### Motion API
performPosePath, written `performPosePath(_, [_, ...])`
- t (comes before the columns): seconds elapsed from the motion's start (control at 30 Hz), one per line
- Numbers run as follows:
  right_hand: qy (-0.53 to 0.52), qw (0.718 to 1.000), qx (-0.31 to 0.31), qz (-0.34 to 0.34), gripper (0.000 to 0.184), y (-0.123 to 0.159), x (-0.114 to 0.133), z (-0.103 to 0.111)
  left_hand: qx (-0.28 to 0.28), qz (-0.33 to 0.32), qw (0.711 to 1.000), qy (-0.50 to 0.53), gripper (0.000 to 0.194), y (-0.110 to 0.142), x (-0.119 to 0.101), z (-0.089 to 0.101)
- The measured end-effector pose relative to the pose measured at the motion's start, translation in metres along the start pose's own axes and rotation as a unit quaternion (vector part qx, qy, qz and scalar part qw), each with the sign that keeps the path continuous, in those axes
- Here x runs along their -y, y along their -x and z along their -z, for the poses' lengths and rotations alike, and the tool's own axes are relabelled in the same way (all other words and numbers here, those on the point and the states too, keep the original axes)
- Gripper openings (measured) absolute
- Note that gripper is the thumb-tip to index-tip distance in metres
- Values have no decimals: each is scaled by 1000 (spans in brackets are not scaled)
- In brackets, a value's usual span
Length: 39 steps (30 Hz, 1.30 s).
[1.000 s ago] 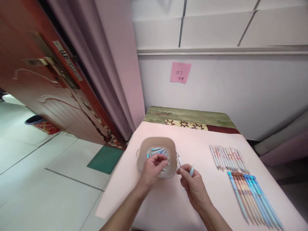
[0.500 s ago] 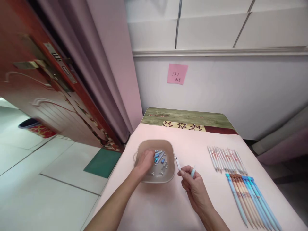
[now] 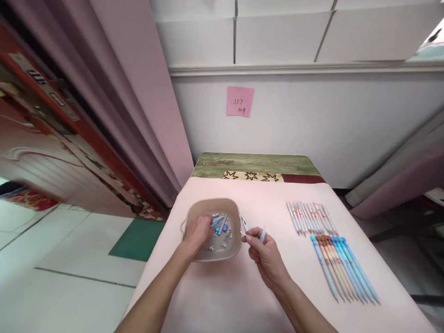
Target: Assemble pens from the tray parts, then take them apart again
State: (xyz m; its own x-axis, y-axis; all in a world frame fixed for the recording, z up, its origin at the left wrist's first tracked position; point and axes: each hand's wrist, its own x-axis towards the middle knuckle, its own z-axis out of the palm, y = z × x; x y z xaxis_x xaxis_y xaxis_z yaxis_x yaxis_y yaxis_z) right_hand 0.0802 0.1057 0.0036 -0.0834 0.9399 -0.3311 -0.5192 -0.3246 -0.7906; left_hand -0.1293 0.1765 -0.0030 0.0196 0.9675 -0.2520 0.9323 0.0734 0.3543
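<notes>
My left hand (image 3: 198, 235) is inside the beige plastic basin (image 3: 236, 245), its fingers curled down at the blue pen parts (image 3: 222, 224). What its fingertips grip is hidden. Small white and clear pieces (image 3: 227, 238) lie loose on the basin floor. To the right of the basin, my right hand (image 3: 265, 254) is closed. A pale blue pen part (image 3: 262, 235) sticks up between its fingers, and thumb and forefinger pinch a small white piece (image 3: 243, 233). By those fingertips, a slim white-and-black stick (image 3: 244, 224) runs along the basin's rim; whether it is held I cannot tell.
At the right lie a row of clear-and-white pens (image 3: 312, 218) and, nearer, a row of blue and brown pens (image 3: 343, 268). The pale pink table cover (image 3: 222, 296) meets a green patterned strip (image 3: 256, 162) by the wall. A pink note (image 3: 240, 101) is on the wall.
The view has turned to the right, so everything sits further left. My right fingertips now pinch a small white piece close to the basin rim. My left hand stays in the basin.
</notes>
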Motion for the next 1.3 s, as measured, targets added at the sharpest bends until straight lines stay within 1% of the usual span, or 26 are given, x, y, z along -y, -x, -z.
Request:
performPosePath(0.03, [1,1000,2,1,31,-1,3,0,-18,-11,1000,2,13,3,1,3])
performPosePath(0.07, [3,1000,5,3,31,-2,5,-1,-35,-22,999,34,11,6,1,7])
performPosePath(0.1, [6,1000,8,6,31,-3,7,-1,-51,-29,993,104,9,12,0,9])
performPosePath(0.13, [9,1000,12,9,31,-4,9,-2,-65,-30,977,201,8,19,-1,11])
performPosePath(0.17, [14,1000,15,12,32,-5,9,-4,-73,-24,939,334,11,26,-4,12])
performPosePath(0.23, [25,999,23,12,33,-6,9,-9,-57,16,812,580,23,43,-13,12])
performPosePath(0.27, [33,999,29,11,33,-5,8,-12,-45,44,746,663,28,51,-18,12])
performPosePath(0.3, [43,998,35,11,33,-4,6,-15,-31,69,688,721,30,58,-23,11])
performPosePath(0.33, [57,998,40,13,32,-2,4,-18,-19,90,643,760,30,64,-27,10])
performPosePath(0.37, [71,996,43,16,32,1,2,-21,-10,109,608,786,28,68,-30,9])
performPosePath(0.4, [87,995,44,20,31,3,1,-23,-2,125,583,803,26,72,-32,7])
performPosePath(0.47, [115,992,39,27,30,8,-1,-26,7,146,553,821,20,77,-34,3])
performPosePath(0.5, [125,991,35,28,30,10,-2,-26,9,149,547,824,17,80,-34,0])
performPosePath(0.53, [131,990,29,29,30,12,-2,-25,12,146,549,823,16,84,-35,-3])
performPosePath(0.6, [134,990,16,29,30,13,-1,-23,25,127,575,808,19,91,-37,-11])
performPosePath(0.7, [120,992,-2,28,33,13,1,-20,35,90,652,752,29,98,-39,-19])
performPosePath(0.77, [114,993,-6,25,34,13,1,-18,4,68,705,706,33,95,-34,-18])
performPosePath(0.83, [114,993,-5,20,34,13,1,-17,-47,41,760,647,35,83,-21,-11])
performPosePath(0.87, [116,993,-5,17,34,14,0,-17,-72,24,794,604,33,75,-12,-7])
performPosePath(0.93, [118,993,-3,14,33,14,-2,-16,-111,5,888,445,26,53,6,1])
performPosePath(0.97, [119,993,-3,12,33,14,-4,-16,-122,10,940,317,23,42,14,4])
performPosePath(1.0, [119,993,-3,11,33,15,-5,-16,-113,20,978,175,20,30,19,4])
performPosePath(1.03, [119,993,-3,9,33,15,-6,-16,-109,26,985,131,18,20,23,4])
performPosePath(1.13, [121,993,-2,6,32,17,-8,-15,-82,24,994,71,17,1,22,-5])
performPosePath(1.2, [125,992,-3,9,32,18,-7,-13,-63,21,997,42,18,-2,19,-12])
performPosePath(1.3, [127,992,-10,14,32,17,-4,-9,-57,26,998,-1,22,5,17,-15])
